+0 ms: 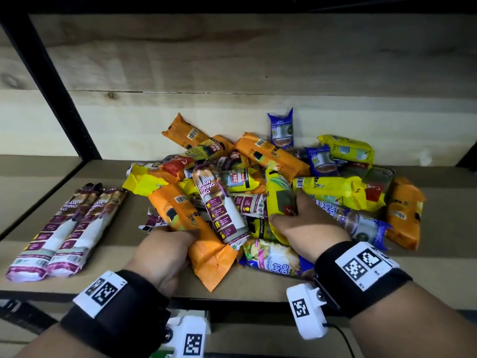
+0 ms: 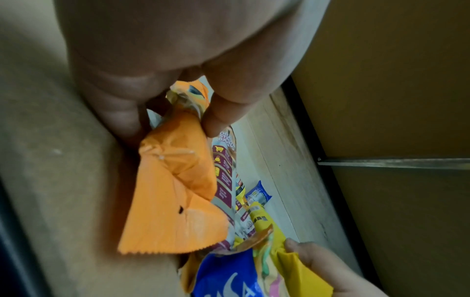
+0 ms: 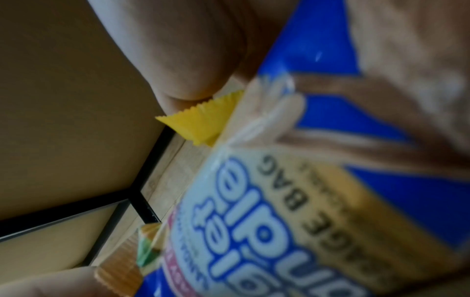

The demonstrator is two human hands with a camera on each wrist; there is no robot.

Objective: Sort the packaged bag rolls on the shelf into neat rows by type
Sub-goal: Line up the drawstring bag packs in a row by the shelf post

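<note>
A jumbled pile of bag-roll packs (image 1: 271,182) in orange, yellow, blue and purple-white lies mid-shelf. Two purple-white draw string packs (image 1: 67,231) lie side by side at the left. My left hand (image 1: 170,244) grips the near end of an orange pack (image 1: 185,220) at the pile's front; in the left wrist view its fingers (image 2: 218,118) curl round that orange pack (image 2: 172,191). My right hand (image 1: 291,215) holds a yellow pack (image 1: 280,200) in the middle of the pile. A blue handle-tie pack (image 3: 279,201) fills the right wrist view, with the yellow pack's edge (image 3: 201,124) showing.
The brown shelf board (image 1: 116,270) runs to a black front rail (image 1: 232,303). A black upright (image 1: 51,86) stands at the left, against the pale wooden back panel (image 1: 232,60). Another draw string pack (image 1: 222,208) lies on the pile between my hands.
</note>
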